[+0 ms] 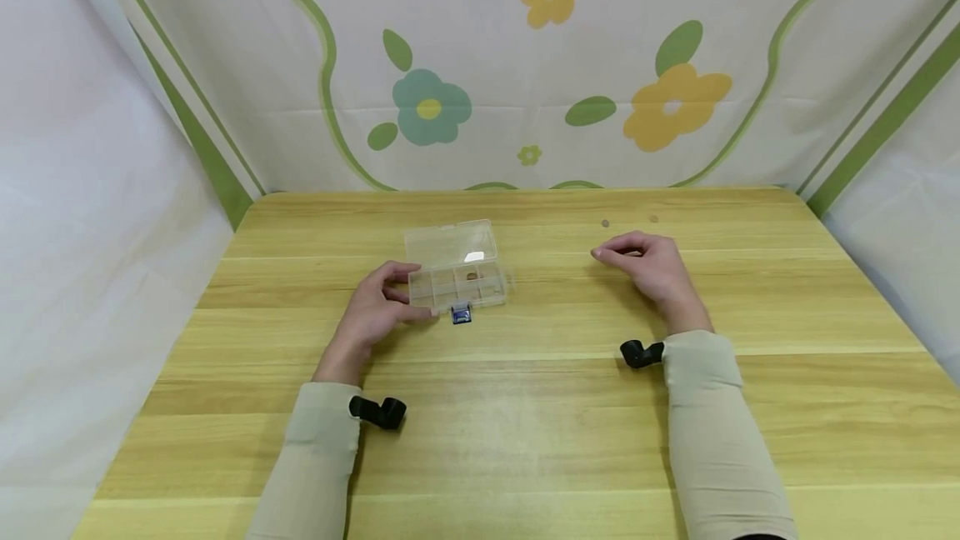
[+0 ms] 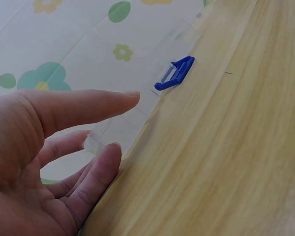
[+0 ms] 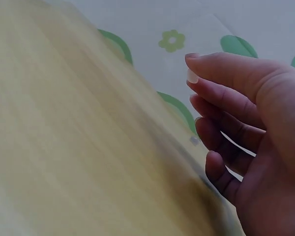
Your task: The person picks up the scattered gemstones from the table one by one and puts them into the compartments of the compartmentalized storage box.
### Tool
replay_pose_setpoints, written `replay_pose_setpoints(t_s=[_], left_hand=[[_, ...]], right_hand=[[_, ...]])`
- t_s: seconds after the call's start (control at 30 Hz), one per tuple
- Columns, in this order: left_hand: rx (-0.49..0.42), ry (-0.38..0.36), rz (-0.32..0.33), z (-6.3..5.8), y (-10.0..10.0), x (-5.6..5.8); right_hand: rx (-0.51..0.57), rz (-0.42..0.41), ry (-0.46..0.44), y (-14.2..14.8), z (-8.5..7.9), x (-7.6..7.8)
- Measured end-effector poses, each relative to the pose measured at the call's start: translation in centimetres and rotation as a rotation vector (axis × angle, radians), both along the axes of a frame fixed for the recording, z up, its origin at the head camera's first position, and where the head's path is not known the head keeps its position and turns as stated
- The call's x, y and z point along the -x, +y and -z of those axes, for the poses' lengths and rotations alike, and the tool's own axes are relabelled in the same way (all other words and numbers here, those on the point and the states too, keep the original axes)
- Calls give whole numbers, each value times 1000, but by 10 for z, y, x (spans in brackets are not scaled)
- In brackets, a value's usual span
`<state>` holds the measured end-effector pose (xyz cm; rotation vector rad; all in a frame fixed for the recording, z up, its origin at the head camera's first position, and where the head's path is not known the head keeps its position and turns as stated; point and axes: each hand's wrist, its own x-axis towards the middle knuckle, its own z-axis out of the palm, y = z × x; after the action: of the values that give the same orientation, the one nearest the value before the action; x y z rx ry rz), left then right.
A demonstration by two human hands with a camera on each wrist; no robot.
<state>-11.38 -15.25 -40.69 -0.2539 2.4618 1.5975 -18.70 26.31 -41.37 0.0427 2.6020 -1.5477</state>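
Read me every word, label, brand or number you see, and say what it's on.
No readable text anywhere.
White fabric wall on the left: faint marks at the top corner, possibly lettering, too faint to read.
Clear plastic compartment box with blue plastic latch: no writing visible.

Box (image 1: 446,280) on table (image 1: 525,407) between left hand (image 1: 372,304) and right hand (image 1: 652,273), two pieces (image 1: 605,223) behind the latter.

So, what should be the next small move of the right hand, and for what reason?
Probably carry the right hand leftward until it is above the clear box. Its fingertips seem to pinch a small pale piece, the lid is open, the left hand holds the box's left end, and a small brown piece lies inside.
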Motion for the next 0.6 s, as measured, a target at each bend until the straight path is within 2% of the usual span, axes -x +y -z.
replay_pose_setpoints(t_s=[0.6], left_hand=[[-18, -4, -9, -2, 1, -2]], right_hand=[[-127, -136, 104, -31, 7, 2]])
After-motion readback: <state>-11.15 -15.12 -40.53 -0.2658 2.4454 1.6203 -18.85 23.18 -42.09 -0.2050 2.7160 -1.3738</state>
